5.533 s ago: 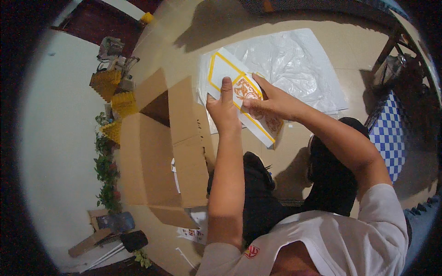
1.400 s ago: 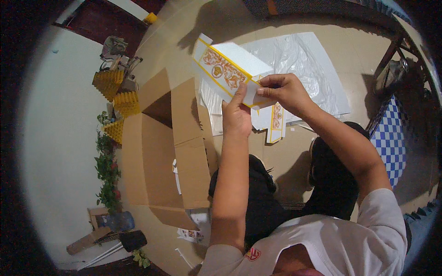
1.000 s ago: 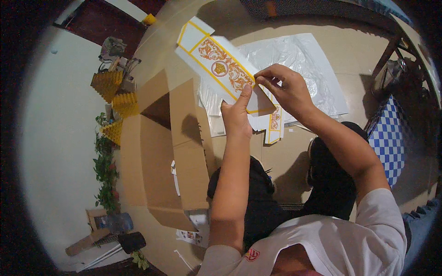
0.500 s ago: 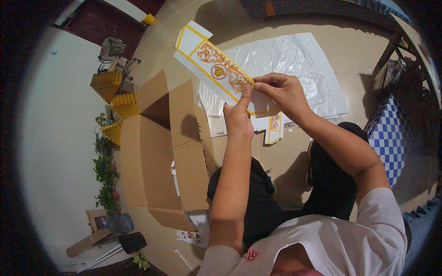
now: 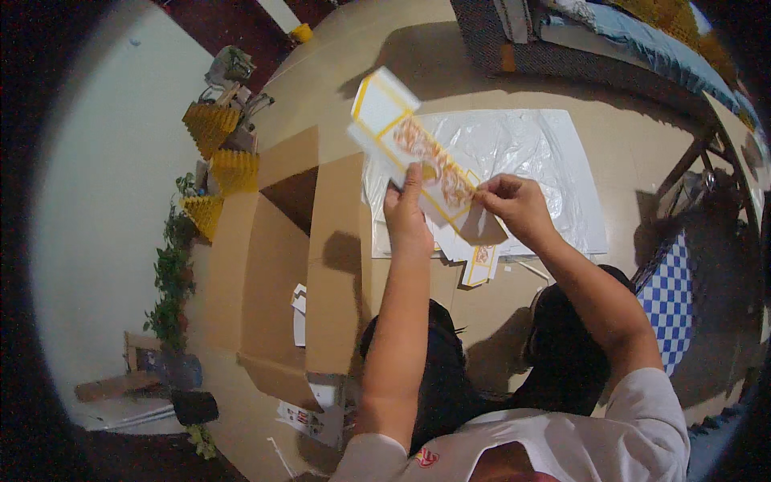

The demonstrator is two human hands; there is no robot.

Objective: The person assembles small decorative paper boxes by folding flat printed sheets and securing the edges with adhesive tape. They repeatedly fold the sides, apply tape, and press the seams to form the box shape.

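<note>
While the left hand [image 5: 408, 210] supports a printed card [image 5: 438, 165] from its lower-left side, the right hand [image 5: 518, 205] pinches the card's right-hand edge near the lower end. The left thumb presses on the patterned face, with the other fingers mostly hidden behind; the right thumb and forefinger are clamped together on the rim. Both hands, then, are closed on the same piece — white, bordered in yellow, with an orange scroll pattern slightly blurred. It is held up at a slant, running from upper left to lower right, with a plain end panel at the top and a shaded flap at the bottom.

Beyond it, a white stack [image 5: 566, 173] under clear, wrinkled plastic lies on the tiled floor [image 5: 622, 149], partly covered in view by the card. A second printed piece [image 5: 481, 265], with similar yellow lines and orange pattern, lies at the near edge of that stack, just below the held one. To the left stands an open cardboard box [image 5: 337, 273], flaps spread, with a few white scraps [image 5: 299, 315] inside. A blue-and-white checked item [image 5: 669, 309] sits to the right — beside the person's bent right knee.
</note>
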